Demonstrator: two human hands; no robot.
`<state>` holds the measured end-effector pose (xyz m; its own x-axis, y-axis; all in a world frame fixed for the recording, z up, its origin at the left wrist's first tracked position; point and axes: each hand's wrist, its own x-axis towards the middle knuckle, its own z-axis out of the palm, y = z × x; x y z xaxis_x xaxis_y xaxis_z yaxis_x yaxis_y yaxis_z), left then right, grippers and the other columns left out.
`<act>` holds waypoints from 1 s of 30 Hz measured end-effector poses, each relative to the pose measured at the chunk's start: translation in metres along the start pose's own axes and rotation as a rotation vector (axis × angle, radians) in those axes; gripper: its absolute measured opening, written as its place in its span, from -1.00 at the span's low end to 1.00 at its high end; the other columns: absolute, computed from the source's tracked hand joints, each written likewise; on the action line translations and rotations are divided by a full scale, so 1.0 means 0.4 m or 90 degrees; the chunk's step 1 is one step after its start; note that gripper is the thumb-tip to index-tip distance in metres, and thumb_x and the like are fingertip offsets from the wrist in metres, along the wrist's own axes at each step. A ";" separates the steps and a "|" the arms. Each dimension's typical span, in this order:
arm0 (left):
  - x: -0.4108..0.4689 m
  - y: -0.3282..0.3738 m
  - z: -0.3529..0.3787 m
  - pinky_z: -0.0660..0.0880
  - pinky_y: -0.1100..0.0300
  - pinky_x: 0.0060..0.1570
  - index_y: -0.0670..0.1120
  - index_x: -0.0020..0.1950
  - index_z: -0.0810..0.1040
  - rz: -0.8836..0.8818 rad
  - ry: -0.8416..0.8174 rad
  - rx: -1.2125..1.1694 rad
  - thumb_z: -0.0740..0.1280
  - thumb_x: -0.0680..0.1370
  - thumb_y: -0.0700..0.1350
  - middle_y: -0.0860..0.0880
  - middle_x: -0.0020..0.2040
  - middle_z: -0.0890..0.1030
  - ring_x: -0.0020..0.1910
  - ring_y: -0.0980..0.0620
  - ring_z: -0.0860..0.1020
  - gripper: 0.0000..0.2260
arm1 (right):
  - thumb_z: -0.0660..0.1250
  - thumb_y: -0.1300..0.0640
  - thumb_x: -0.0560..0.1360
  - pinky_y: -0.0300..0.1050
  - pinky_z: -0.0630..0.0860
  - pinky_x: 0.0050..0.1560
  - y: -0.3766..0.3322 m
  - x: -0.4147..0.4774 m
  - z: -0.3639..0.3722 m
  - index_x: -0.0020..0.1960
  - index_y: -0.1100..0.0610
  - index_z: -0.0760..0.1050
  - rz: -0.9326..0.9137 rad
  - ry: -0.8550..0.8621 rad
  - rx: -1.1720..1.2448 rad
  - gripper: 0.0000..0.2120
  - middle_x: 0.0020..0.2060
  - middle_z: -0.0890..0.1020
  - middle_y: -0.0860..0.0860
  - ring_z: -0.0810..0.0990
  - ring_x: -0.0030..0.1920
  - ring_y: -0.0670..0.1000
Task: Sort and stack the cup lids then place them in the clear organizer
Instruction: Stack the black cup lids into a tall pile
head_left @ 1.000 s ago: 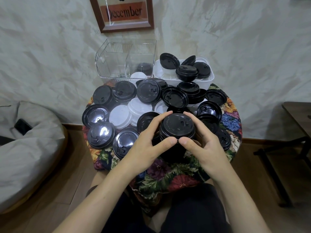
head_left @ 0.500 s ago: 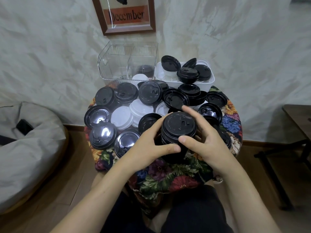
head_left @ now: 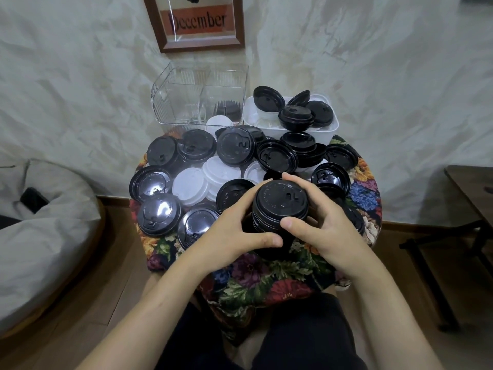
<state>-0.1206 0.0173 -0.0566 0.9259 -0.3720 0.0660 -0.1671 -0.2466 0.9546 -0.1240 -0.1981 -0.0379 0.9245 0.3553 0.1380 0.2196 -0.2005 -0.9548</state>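
A stack of black cup lids (head_left: 280, 204) stands near the front of the round table, held between both hands. My left hand (head_left: 232, 236) grips its left side with the thumb across the front. My right hand (head_left: 320, 225) wraps its right side, fingers over the back rim. Several loose black lids (head_left: 234, 149) and white lids (head_left: 190, 186) cover the table behind. The clear organizer (head_left: 200, 97) stands at the back left with a white lid (head_left: 218, 121) and a dark lid stack (head_left: 228, 109) inside.
A white tub (head_left: 330, 128) holding several black lids sits at the back right beside the organizer. The table wears a floral cloth (head_left: 266, 273). A grey beanbag (head_left: 40, 236) lies on the floor at left, a dark wooden table (head_left: 472, 190) at right.
The stack and both hands have shifted slightly; my right fingers now curl further over the stack's back rim and the thumbs sit closer together at its front.
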 end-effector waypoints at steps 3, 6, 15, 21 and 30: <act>0.000 0.002 -0.001 0.35 -0.13 0.50 0.15 0.59 0.31 -0.004 -0.007 -0.002 0.60 0.46 -0.16 0.13 0.42 0.55 0.44 0.09 0.49 -0.22 | 0.46 0.07 0.51 -0.13 0.48 0.37 0.007 -0.001 0.002 0.55 -0.12 0.35 -0.003 -0.003 0.002 -0.35 0.36 0.58 -0.23 0.53 0.40 -0.13; 0.000 0.002 -0.002 0.36 -0.11 0.49 0.15 0.57 0.33 -0.009 -0.012 -0.002 0.59 0.47 -0.18 0.15 0.40 0.56 0.43 0.11 0.50 -0.24 | 0.46 0.10 0.52 -0.27 0.46 0.34 0.011 0.001 0.000 0.57 -0.12 0.32 -0.005 -0.014 0.001 -0.33 0.37 0.57 -0.27 0.53 0.40 -0.17; 0.004 -0.008 0.005 0.40 -0.08 0.46 0.10 0.54 0.39 0.006 0.018 0.004 0.61 0.44 -0.15 0.11 0.35 0.60 0.39 0.08 0.53 -0.27 | 0.48 0.03 0.53 -0.24 0.47 0.35 0.013 -0.003 0.014 0.54 -0.15 0.33 0.014 0.000 0.002 -0.37 0.32 0.60 -0.23 0.55 0.37 -0.16; 0.002 -0.007 0.015 0.45 0.09 0.38 0.10 0.51 0.41 0.014 0.045 0.031 0.63 0.41 -0.09 0.17 0.28 0.64 0.32 0.16 0.57 -0.28 | 0.45 0.00 0.48 -0.30 0.48 0.29 0.007 -0.015 0.035 0.54 -0.11 0.35 0.013 0.048 0.008 -0.34 0.26 0.62 -0.28 0.57 0.32 -0.21; -0.006 -0.015 0.003 0.35 -0.04 0.51 0.12 0.61 0.30 0.010 0.003 -0.032 0.58 0.48 -0.13 0.14 0.45 0.54 0.46 0.12 0.47 -0.23 | 0.48 -0.05 0.44 -0.38 0.46 0.25 0.010 -0.025 0.056 0.50 -0.18 0.37 0.012 0.094 0.007 -0.33 0.24 0.60 -0.38 0.54 0.31 -0.30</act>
<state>-0.1222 0.0184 -0.0627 0.9249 -0.3711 0.0830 -0.1652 -0.1954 0.9667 -0.1392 -0.1821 -0.0490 0.9646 0.2126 0.1560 0.1983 -0.1950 -0.9606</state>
